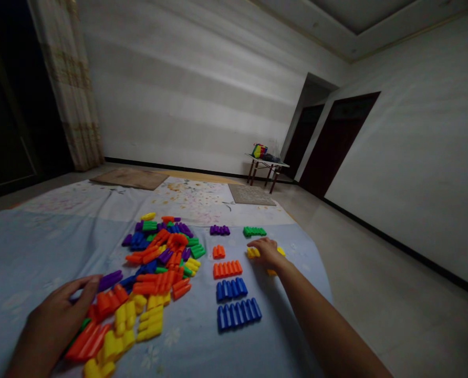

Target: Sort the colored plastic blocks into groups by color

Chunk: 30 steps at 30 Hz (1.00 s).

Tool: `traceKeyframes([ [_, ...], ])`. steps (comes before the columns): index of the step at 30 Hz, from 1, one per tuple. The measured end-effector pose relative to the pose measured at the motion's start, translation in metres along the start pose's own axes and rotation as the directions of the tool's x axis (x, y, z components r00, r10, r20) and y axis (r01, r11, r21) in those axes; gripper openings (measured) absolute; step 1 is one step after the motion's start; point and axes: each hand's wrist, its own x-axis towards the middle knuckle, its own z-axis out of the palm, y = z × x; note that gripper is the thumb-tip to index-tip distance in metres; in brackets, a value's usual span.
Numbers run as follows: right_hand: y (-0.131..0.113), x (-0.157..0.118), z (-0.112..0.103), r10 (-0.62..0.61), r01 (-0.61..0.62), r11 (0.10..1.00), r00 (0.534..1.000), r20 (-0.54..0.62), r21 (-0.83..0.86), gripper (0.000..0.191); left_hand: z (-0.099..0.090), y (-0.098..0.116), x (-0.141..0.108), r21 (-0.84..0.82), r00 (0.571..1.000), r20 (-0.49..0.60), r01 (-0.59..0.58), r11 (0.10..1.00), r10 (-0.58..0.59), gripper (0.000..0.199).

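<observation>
At the lower left my left hand (62, 315) pinches a purple bullet-shaped plastic block (110, 281) between thumb and fingers, at the edge of a mixed heap. My right hand (266, 253) is bent over a yellow block (253, 253), its fingers closed on the piece. Other yellow pieces (272, 272) show partly behind that hand and wrist. Left of it lie sorted rows: purple (220, 230), a short orange piece (218, 252), a longer orange row (228, 269) and two blue rows, the nearer one (239, 315) longer. A green row (255, 231) lies just beyond the right hand.
The heap of orange, yellow, blue, green and purple blocks (155, 283) covers the left-middle of the cloth-covered table (190, 346). Two mats (131, 178) lie at the far edge. A small side table (267, 161) with colourful items stands by the wall.
</observation>
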Motion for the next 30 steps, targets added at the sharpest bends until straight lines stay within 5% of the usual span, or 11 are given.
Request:
traceKeyframes([
  [21,-0.001,-0.009,-0.004,-0.013,0.013,1.0,1.0,0.006,0.011,0.057,-0.007,0.015,-0.014,-0.049,0.998,0.009,-0.054,0.997,0.054,0.043],
  [25,-0.047,-0.022,-0.013,-0.159,0.165,0.983,0.984,-0.082,0.085,0.051,-0.008,0.018,-0.018,-0.071,0.997,-0.031,-0.069,0.995,0.067,0.043],
  [30,-0.145,-0.057,-0.008,-0.566,0.586,0.738,0.807,-0.167,0.334,0.037,-0.005,0.016,-0.018,-0.097,0.996,-0.059,-0.074,0.993,0.069,0.042],
])
